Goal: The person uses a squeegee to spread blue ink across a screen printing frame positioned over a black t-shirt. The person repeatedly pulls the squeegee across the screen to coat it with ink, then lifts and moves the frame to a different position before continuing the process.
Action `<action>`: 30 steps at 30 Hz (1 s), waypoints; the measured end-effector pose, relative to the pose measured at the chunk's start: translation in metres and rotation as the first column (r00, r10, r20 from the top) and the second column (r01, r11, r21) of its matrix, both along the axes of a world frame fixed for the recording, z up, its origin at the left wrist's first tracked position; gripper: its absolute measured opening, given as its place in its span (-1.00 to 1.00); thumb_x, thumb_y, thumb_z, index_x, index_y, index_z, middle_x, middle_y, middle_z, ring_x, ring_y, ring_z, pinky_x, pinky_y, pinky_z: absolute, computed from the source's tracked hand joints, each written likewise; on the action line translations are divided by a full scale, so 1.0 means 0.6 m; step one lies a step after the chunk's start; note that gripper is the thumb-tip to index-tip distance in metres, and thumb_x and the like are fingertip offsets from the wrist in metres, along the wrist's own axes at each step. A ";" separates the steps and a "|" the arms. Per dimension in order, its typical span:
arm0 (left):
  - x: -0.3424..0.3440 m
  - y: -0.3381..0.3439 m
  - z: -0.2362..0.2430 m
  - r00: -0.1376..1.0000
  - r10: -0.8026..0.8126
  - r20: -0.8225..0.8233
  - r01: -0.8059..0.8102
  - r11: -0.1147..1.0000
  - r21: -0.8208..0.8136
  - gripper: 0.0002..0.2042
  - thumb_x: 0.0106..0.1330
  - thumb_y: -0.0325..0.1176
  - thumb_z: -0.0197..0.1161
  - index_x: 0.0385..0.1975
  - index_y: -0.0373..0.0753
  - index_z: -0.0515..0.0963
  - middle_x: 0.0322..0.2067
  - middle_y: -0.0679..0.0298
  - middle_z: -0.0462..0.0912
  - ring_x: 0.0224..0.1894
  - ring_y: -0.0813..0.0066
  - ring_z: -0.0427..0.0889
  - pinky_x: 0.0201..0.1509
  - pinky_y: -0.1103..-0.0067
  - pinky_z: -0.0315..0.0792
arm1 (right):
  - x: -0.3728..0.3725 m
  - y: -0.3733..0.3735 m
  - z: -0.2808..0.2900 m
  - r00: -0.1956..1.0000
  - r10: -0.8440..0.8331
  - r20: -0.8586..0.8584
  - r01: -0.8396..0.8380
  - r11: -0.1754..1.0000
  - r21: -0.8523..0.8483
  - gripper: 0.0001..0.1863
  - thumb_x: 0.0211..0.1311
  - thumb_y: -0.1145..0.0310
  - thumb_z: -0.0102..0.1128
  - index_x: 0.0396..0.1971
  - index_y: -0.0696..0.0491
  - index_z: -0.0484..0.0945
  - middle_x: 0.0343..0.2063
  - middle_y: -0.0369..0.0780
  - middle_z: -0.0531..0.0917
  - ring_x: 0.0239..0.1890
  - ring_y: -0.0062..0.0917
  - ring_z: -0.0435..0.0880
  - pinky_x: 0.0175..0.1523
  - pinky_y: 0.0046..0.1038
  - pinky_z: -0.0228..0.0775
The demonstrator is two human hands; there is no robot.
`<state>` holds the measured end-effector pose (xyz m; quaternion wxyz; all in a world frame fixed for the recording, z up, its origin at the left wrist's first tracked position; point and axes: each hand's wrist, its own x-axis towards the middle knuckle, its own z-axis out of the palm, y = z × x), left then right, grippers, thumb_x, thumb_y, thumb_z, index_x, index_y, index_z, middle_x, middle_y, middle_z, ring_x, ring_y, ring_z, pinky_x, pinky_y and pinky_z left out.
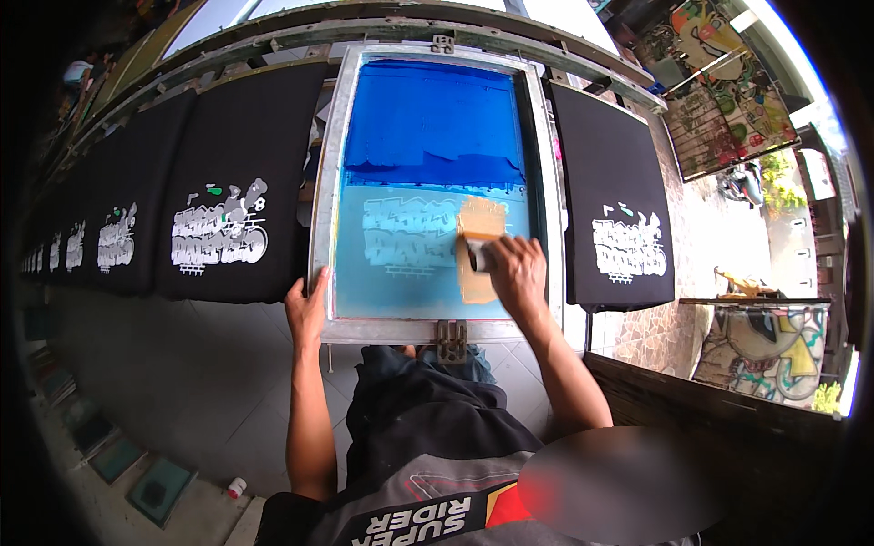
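A screen-printing frame [346, 109] with a pale metal rim lies in front of me. Its mesh is deep blue [428, 109] on the far part and light blue with a faint lettering design [410, 232] on the near part. My left hand [308, 308] grips the frame's near left edge. Over the right side of the design, my right hand [519, 273] is closed on what looks like a roll of brown tape [480, 257]. Below the roll, a tan taped patch [482, 214] covers part of the mesh. My palm hides much of the roll.
Black shirts [241, 136] with white and grey prints lie in a row to the left. Another printed black shirt [610, 164] lies to the right. Metal clips [452, 341] sit at the frame's ends; rails [273, 45] run behind. Dark panels [162, 487] lie lower left.
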<state>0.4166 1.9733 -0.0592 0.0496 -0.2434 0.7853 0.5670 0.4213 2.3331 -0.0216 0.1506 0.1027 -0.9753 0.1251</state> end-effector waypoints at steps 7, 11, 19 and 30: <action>-0.005 -0.002 0.003 0.999 -0.042 -0.026 0.042 0.999 -0.013 -0.55 0.40 -0.01 0.38 -0.29 -0.41 0.68 -0.43 0.25 0.72 -0.37 0.57 0.55 -0.23 0.48 0.44 | 0.046 -0.009 0.003 0.999 -0.035 -0.013 0.034 0.998 -0.048 -0.80 0.08 0.44 0.29 -0.25 0.05 0.67 -0.29 -0.26 0.68 -0.19 -0.35 0.64 0.19 -0.22 0.34; 0.000 0.001 0.015 0.999 -0.016 -0.029 0.015 0.999 -0.028 -0.55 0.39 -0.01 0.38 -0.29 -0.41 0.68 -0.43 0.25 0.71 -0.37 0.56 0.55 -0.23 0.49 0.44 | 0.032 -0.012 0.044 1.000 -0.019 0.011 0.019 1.000 0.007 -0.92 0.11 0.42 0.37 -0.38 0.02 0.67 -0.36 -0.29 0.69 -0.26 -0.36 0.64 0.19 -0.26 0.33; -0.004 0.000 0.010 1.000 -0.024 -0.011 0.024 0.999 0.037 -0.57 0.38 -0.03 0.41 -0.27 -0.41 0.69 -0.41 0.26 0.72 -0.34 0.57 0.57 -0.19 0.50 0.45 | 0.028 -0.010 -0.043 0.990 -0.040 -0.135 0.035 0.999 -0.036 -0.71 0.05 0.41 0.23 -0.17 0.07 0.65 -0.24 -0.22 0.64 -0.13 -0.32 0.60 0.06 -0.25 0.38; -0.005 -0.009 0.004 1.000 -0.009 -0.005 0.010 0.999 0.048 -0.58 0.38 -0.04 0.41 -0.23 -0.38 0.70 -0.38 0.25 0.73 -0.32 0.56 0.57 -0.15 0.49 0.46 | 0.072 -0.016 0.009 0.993 -0.089 0.075 0.087 0.996 0.024 -0.80 0.06 0.42 0.27 -0.28 -0.06 0.72 -0.28 -0.30 0.69 -0.17 -0.42 0.64 0.07 -0.28 0.31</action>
